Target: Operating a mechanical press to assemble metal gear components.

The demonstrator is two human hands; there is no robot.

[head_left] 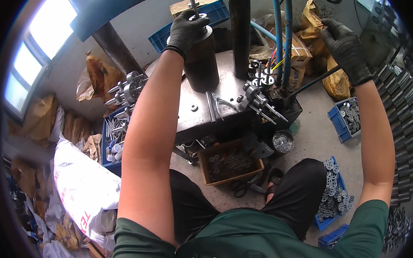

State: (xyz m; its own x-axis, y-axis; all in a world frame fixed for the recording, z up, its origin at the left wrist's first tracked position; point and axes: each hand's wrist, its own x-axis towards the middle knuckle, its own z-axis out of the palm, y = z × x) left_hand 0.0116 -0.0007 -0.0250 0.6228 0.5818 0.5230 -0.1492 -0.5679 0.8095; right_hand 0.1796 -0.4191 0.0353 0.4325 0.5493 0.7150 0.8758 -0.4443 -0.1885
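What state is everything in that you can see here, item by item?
Left hand: gloved, fingers at the top of the dark cylinder
Right hand: gloved, raised by the lever; grip unclear
Dark cylinder: upright on the metal table
Pliers: lying down, handles spread
Wooden box: open, holding small metal parts
Blue tray: open, heaped with metal wheels
White sack: bulging
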